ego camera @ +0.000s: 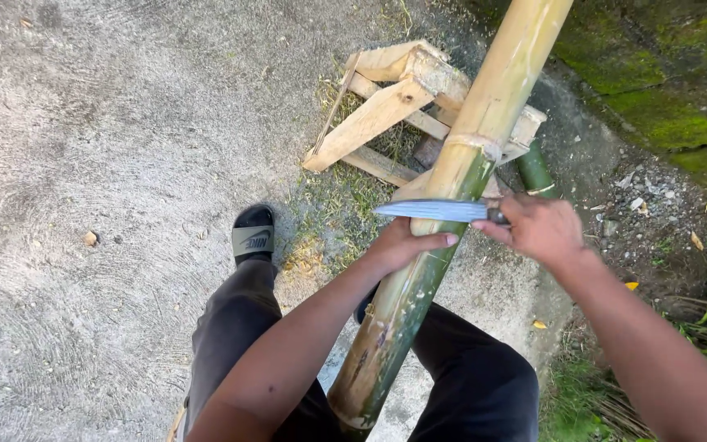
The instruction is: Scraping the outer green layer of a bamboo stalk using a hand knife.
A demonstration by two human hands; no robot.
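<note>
While the left hand (407, 243) wraps closed around the thick bamboo pole (443, 196), the right hand (540, 227) grips the handle of a knife (435, 210), its blade lying across the pole just beyond the left fingers. That pole slants from between the person's legs up over a wooden stand (394, 106) on the concrete ground (108, 164).

A thick bamboo pole (443, 221) runs from the near centre, between the person's legs, up to the far right. Its far part rests on a wooden trestle (394, 106). The left hand (403, 245) lies on the pole's left side. A knife blade (431, 210) sits across the pole just beyond it, held from the right by the right hand (542, 229). A sandalled foot (254, 233) stands left of the pole.
</note>
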